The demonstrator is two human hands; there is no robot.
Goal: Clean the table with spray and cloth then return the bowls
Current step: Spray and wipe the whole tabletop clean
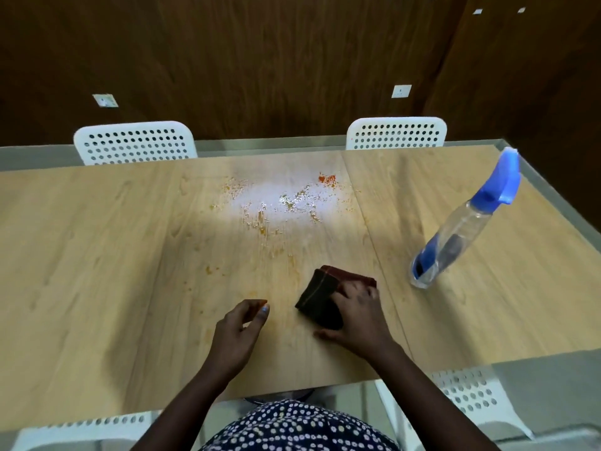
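Observation:
A folded dark brown cloth (pixel 320 296) lies on the wooden table (pixel 97 255) near its front edge. My right hand (pixel 356 317) rests on the cloth's right half, with the fingers curled over its top and the thumb on the table. My left hand (pixel 239 330) hovers just left of the cloth, fingers loosely curled and holding nothing. Orange stains and wet spray droplets (pixel 286 200) cover the middle of the table. A clear spray bottle (pixel 461 222) with a blue trigger head stands at the right. No bowls are in view.
Two white perforated chairs (pixel 135 143) (pixel 396 133) stand at the table's far side. Two more (pixel 471 395) (pixel 81 428) sit at the near side. A dark wood-panelled wall rises behind.

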